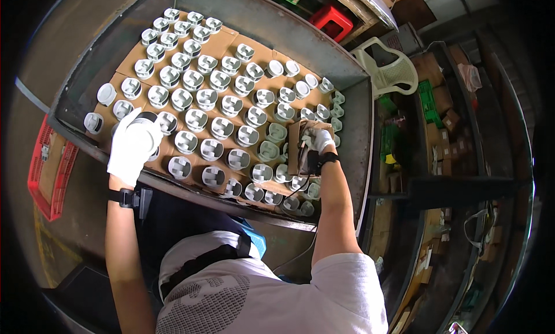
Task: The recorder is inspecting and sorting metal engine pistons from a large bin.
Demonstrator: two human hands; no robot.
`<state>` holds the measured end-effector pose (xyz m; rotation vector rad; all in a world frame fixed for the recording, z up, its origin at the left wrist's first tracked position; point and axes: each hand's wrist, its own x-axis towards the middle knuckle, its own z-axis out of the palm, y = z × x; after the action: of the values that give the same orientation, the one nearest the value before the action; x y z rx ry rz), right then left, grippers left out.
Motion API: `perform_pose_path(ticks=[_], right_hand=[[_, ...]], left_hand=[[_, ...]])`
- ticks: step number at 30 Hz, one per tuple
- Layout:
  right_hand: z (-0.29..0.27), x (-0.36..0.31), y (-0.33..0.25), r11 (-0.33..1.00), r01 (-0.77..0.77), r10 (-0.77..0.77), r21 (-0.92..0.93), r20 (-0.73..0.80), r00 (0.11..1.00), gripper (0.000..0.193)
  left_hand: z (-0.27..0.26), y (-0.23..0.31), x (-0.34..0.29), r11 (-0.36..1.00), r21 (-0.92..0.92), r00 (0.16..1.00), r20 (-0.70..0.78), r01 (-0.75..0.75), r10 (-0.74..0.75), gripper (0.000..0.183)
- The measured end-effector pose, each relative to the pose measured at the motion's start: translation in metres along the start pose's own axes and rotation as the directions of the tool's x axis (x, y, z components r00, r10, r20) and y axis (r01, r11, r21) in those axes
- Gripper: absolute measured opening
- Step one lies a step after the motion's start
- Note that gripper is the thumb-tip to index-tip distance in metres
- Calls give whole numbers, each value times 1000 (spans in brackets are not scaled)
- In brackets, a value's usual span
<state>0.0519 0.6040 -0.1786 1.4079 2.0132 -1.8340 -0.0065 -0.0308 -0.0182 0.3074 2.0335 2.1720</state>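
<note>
In a white glove, my left hand (125, 154) is closed around a silver engine piston (144, 135) at the near left of a metal bin (231, 4). The piston's round flat face is turned up. My right hand (319, 138), also gloved, reaches into an open cardboard box (295, 146) at the bin's right. Its fingers look curled, but what they hold, if anything, is hidden. Several rows of pistons (222, 128) stand on brown cardboard sheet (128, 57) inside the bin, most with their hollow side up.
High metal walls surround the pistons. A red plastic crate (38, 178) lies to the left. Beyond the bin's far right corner are a pale plastic chair (404, 74) and a red stool (332, 20). Shelving (471, 120) with boxes and a green crate (426, 101) runs along the right.
</note>
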Motion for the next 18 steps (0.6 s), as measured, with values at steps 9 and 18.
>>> perform_pose_path(ticks=[9, 18], right_hand=[[-96, -35, -28, 451, 332, -458, -828, 105, 883, 24], [33, -78, -67, 496, -42, -136, -867, -125, 983, 41]], left_hand=[[43, 12, 19, 964, -258, 998, 26, 69, -65, 43], [-2, 2, 1, 917, -370, 982, -57, 147, -181, 38]])
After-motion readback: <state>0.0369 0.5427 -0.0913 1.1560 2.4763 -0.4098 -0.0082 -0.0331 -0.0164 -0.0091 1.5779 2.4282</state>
